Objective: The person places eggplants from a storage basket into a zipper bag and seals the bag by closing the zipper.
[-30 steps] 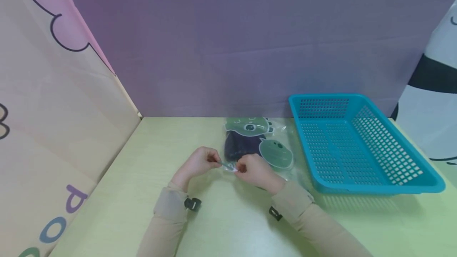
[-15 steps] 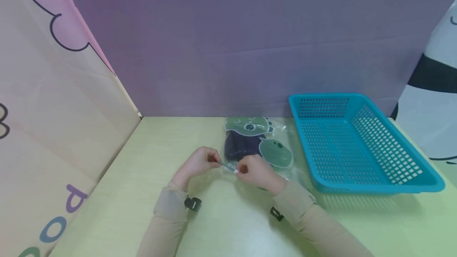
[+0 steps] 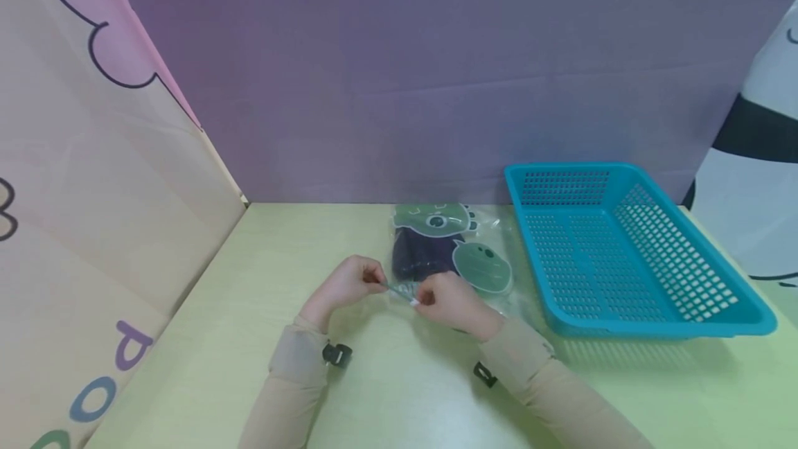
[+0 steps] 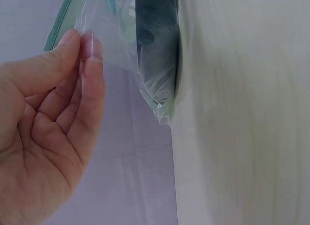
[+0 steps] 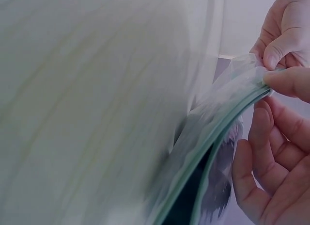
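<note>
A clear zip bag (image 3: pixel 486 270) with green cartoon prints lies on the table, with a dark purple folded item (image 3: pixel 420 255) inside. My left hand (image 3: pixel 349 286) pinches one end of the bag's green zip strip between thumb and forefinger; the left wrist view shows clear film across the fingertips. At the strip a short way to the right, my right hand (image 3: pixel 454 303) pinches it between thumb and fingers. A small white piece shows by the right fingertips. In the right wrist view the two green strips (image 5: pixel 213 137) meet near the fingers and gape apart lower down.
A blue perforated plastic basket (image 3: pixel 548 296) stands on the table to the right of the bag. Behind the table (image 3: pixel 262 248) hangs a purple-grey backdrop (image 3: pixel 374 89), and a printed panel (image 3: pixel 125 192) rises along the left edge.
My right hand has slid slightly right and toward me along the zip strip, so more green strip shows between the hands. The left hand stays in place.
</note>
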### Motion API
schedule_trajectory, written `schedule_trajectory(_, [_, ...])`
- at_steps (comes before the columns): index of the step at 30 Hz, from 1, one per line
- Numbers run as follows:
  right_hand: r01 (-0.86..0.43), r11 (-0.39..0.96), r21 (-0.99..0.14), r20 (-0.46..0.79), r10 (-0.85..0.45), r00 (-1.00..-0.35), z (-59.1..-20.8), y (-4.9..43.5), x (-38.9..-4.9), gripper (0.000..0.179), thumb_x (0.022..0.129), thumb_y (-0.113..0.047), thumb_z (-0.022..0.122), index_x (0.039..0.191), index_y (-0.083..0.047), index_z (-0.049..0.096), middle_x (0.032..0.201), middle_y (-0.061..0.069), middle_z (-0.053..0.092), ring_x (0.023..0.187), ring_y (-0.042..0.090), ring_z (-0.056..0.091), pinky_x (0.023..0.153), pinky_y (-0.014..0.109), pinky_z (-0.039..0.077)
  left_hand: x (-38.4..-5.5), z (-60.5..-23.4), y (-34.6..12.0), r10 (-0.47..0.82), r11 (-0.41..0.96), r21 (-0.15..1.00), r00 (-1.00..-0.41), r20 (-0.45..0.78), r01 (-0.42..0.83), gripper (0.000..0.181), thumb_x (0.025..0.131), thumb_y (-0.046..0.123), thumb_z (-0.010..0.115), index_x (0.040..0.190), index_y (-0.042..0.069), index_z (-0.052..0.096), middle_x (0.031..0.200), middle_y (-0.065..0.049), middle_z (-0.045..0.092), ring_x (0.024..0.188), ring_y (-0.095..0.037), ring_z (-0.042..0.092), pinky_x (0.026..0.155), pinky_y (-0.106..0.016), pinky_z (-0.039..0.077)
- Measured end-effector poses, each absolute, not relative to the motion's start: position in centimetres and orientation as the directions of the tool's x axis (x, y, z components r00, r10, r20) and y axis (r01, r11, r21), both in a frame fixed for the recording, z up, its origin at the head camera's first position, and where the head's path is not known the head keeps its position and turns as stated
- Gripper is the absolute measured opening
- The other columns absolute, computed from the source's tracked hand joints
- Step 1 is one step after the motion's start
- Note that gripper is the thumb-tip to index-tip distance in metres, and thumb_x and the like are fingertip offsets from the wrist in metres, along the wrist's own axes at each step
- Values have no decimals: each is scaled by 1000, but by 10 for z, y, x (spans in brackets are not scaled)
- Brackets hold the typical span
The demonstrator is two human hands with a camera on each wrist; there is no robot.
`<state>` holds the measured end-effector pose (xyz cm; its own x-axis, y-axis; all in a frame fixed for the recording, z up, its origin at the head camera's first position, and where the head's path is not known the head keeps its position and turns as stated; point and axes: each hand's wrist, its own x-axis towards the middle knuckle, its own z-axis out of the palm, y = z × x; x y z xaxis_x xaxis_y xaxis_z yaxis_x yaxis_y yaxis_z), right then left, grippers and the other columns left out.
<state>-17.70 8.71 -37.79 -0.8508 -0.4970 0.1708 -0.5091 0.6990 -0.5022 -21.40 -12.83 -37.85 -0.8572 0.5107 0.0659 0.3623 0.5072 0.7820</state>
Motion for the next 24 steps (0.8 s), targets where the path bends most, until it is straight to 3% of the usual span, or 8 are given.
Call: schedule_trajectory(24, [-525, 686, -504, 148, -530, -835, -381, 95, -174, 7, 78, -13, 73, 73, -9, 69, 66, -3, 65, 60, 6, 54, 59, 18, 47, -213, -380, -130, 504, 517, 787, -863, 37, 336, 6, 80, -3, 68, 77, 2, 66, 76, -7, 69, 67, -7, 58, 67, -22, 52])
